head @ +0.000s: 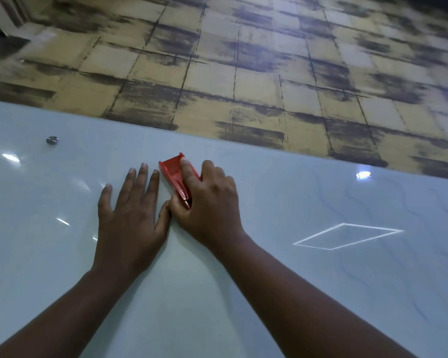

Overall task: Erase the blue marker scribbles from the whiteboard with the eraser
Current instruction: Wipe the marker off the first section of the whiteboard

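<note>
A pale glass whiteboard [62, 254] fills the lower part of the head view. My right hand [210, 202] grips a red eraser [171, 168] and presses it onto the board near its upper edge, forefinger laid along the top. My left hand [130, 210] lies flat on the board right beside it, fingers spread, thumb touching the right hand. Faint wavy blue marker lines [357, 202] run over the board's right part.
A round metal mounting stud [51, 140] sits in the board near its upper left. Above the board's top edge is a wall [243, 60] with tan and dark brushed squares. Bright light reflections, one a rhombus outline [347, 236], show on the glass.
</note>
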Motion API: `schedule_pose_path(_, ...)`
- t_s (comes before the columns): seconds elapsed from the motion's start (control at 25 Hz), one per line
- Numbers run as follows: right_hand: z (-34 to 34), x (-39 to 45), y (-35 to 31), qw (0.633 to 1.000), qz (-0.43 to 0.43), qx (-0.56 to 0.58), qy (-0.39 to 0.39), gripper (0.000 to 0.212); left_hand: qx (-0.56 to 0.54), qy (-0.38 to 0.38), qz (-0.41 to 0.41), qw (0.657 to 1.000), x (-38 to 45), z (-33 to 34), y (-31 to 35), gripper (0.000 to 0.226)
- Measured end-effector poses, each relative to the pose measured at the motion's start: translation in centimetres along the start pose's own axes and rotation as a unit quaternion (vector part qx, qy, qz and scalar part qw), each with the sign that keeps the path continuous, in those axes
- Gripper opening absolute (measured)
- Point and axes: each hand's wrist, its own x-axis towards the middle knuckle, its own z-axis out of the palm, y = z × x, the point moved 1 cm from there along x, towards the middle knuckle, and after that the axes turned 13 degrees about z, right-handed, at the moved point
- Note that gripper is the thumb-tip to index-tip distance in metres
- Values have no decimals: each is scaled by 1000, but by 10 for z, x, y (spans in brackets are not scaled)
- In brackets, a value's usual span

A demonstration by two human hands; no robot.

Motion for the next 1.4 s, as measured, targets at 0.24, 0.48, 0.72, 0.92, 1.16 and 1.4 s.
schedule_pose_path(0.24, -12, 34, 53, 999, -16, -45, 16, 64, -7, 4, -15, 1000, -4, 1, -3, 72)
schedule_pose_path(0.48, -52, 47, 150, 963, 239, -111, 52, 63, -8, 16, -18, 1000, -4, 2, 2, 69)
schedule_pose_path(0.72, -45, 30, 125, 945, 294, -125, 68, 62, -3, 17, -21, 1000, -5, 2, 6, 69)
schedule_pose_path(0.92, -19, -1, 42, 987, 147, -45, 35, 63, -7, 3, -21, 1000, -6, -1, 6, 70)
schedule_pose_path(1.16, -16, -27, 16, 998, -44, -34, -11, 58, -26, -2, -4, 1000, -8, -5, 3, 71)
schedule_pose_path(1.4, -56, -29, 113, 990, 77, -109, 37, 59, -35, -5, 4, 999, -22, -9, 2, 68)
